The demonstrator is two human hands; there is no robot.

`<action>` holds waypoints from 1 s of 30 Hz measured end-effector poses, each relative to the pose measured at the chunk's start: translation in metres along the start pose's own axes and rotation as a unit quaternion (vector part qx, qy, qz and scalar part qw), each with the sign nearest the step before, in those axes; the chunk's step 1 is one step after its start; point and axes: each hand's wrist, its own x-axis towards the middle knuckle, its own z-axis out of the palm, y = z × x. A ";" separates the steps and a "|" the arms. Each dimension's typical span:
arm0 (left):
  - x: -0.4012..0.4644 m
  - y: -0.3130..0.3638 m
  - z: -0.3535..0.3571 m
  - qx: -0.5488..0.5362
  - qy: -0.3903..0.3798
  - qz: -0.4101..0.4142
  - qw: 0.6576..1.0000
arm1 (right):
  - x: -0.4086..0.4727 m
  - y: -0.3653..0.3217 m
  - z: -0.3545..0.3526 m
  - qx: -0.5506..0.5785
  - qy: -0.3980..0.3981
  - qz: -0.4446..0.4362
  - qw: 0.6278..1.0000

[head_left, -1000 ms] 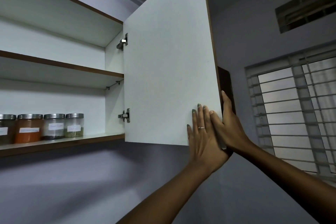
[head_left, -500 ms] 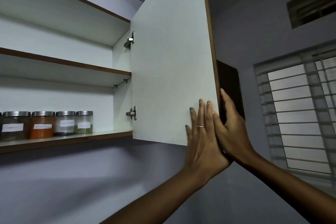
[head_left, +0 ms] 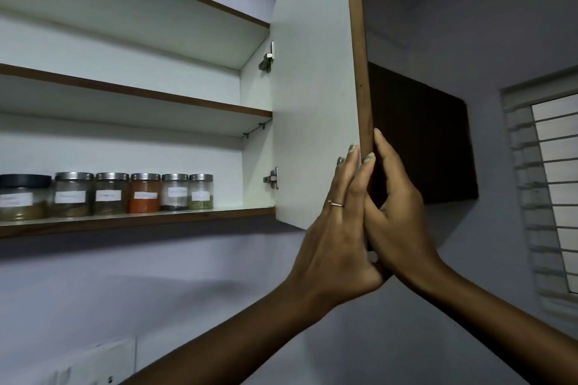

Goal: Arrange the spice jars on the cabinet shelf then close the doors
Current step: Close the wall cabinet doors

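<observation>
An open cabinet door [head_left: 312, 87] stands nearly edge-on at 12 o'clock. The left hand [head_left: 337, 228] lies flat on its white inner face, fingers straight and close together. The right hand [head_left: 403, 222] presses the dark outer face with straight fingers, so the door's edge sits between both palms. At 9 o'clock, six labelled spice jars [head_left: 144, 194] stand in a row on the bottom shelf [head_left: 156, 220]. A barred window [head_left: 550, 181] shows at 3 o'clock.

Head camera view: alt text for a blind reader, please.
The left hand and right hand press an open white cabinet door between them near its free edge. Six labelled spice jars line the bottom shelf.
</observation>
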 end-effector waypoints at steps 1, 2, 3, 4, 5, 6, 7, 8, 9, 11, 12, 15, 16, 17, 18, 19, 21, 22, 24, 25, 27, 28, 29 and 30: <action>-0.003 -0.002 -0.008 0.006 -0.008 0.003 1.000 | -0.002 -0.003 0.005 0.010 -0.002 -0.003 1.000; -0.006 -0.004 -0.015 0.014 -0.012 0.007 1.000 | -0.003 -0.006 0.011 0.021 -0.004 -0.006 1.000; -0.010 -0.006 -0.022 0.024 -0.013 0.011 1.000 | -0.005 -0.009 0.016 0.032 -0.005 -0.008 0.999; -0.012 -0.007 -0.028 0.034 -0.013 0.012 0.999 | -0.006 -0.013 0.021 0.042 -0.007 -0.011 0.999; -0.015 -0.009 -0.035 0.046 -0.012 0.012 0.999 | -0.007 -0.016 0.027 0.051 -0.010 -0.013 0.999; -0.017 -0.010 -0.042 0.056 -0.012 0.011 0.998 | -0.007 -0.019 0.032 0.057 -0.013 -0.013 0.998; -0.020 -0.011 -0.048 0.065 -0.012 0.010 0.998 | -0.008 -0.022 0.038 0.062 -0.016 -0.012 0.998; -0.023 -0.013 -0.055 0.073 -0.012 0.009 0.997 | -0.010 -0.026 0.043 0.067 -0.018 -0.010 0.998; -0.026 -0.014 -0.062 0.079 -0.013 0.005 0.997 | -0.011 -0.029 0.049 0.071 -0.021 -0.010 0.997; -0.033 -0.019 -0.079 0.091 -0.015 -0.001 0.996 | -0.014 -0.038 0.065 0.076 -0.025 -0.012 0.997; -0.036 -0.021 -0.085 0.099 -0.015 -0.002 0.995 | -0.015 -0.042 0.072 0.076 -0.026 -0.013 0.997; -0.049 -0.031 -0.110 0.121 -0.014 -0.007 0.993 | -0.020 -0.055 0.097 0.073 -0.026 -0.017 0.997; -0.054 -0.034 -0.119 0.128 -0.016 -0.008 0.992 | -0.021 -0.060 0.107 0.070 -0.026 -0.016 0.997; -0.058 -0.038 -0.126 0.132 -0.017 -0.010 0.991 | -0.022 -0.063 0.114 0.064 -0.027 -0.017 0.997; -0.062 -0.042 -0.135 0.135 -0.020 -0.014 0.991 | -0.023 -0.067 0.124 0.059 -0.026 -0.018 0.998; -0.067 -0.047 -0.145 0.137 -0.024 -0.019 0.990 | -0.024 -0.071 0.136 0.054 -0.025 -0.018 0.998; -0.075 -0.056 -0.162 0.142 -0.034 -0.027 0.989 | -0.026 -0.078 0.157 0.045 -0.020 -0.022 0.999; -0.080 -0.063 -0.171 0.147 -0.040 -0.029 0.988 | -0.027 -0.081 0.169 0.039 -0.015 -0.024 0.999; -0.087 -0.075 -0.187 0.154 -0.048 -0.034 0.986 | -0.029 -0.086 0.189 0.023 -0.009 -0.029 0.999; -0.092 -0.081 -0.196 0.158 -0.052 -0.037 0.985 | -0.030 -0.089 0.201 0.014 -0.007 -0.032 0.999; -0.098 -0.091 -0.209 0.167 -0.056 -0.046 0.983 | -0.031 -0.090 0.219 -0.004 -0.006 -0.038 0.999; -0.102 -0.096 -0.217 0.170 -0.058 -0.051 0.982 | -0.033 -0.092 0.229 -0.013 -0.007 -0.040 0.999; -0.105 -0.100 -0.223 0.172 -0.060 -0.054 0.982 | -0.033 -0.094 0.237 -0.023 -0.008 -0.042 0.999; -0.108 -0.105 -0.229 0.178 -0.063 -0.053 0.981 | -0.034 -0.095 0.245 -0.032 -0.008 -0.045 0.998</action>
